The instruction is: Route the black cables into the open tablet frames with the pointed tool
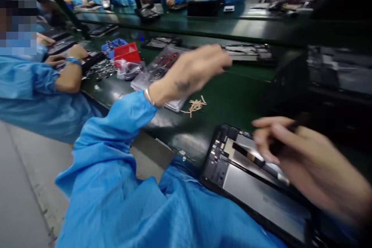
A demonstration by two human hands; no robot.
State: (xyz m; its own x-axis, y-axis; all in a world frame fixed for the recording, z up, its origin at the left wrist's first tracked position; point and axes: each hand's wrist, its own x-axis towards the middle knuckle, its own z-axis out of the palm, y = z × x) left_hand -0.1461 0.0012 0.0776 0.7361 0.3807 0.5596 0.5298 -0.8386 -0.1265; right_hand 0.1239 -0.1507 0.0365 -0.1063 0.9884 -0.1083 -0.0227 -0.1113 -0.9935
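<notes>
Head view: device (251, 186) at bench edge (180, 146), right hand (314, 159) seemingly above.

Flat, rectangular black electronic device with rounded corners (258, 201): open, inner side up, set diagonally at the near edge of a glossy dark-green bench (186, 139). Silver metal panels inside; small pale-gold contacts (213, 151) at the far-left end; black strip with tan patch (249, 155) lengthwise. Dark slender object (303, 119), blurred, held in right hand (316, 159).
</notes>
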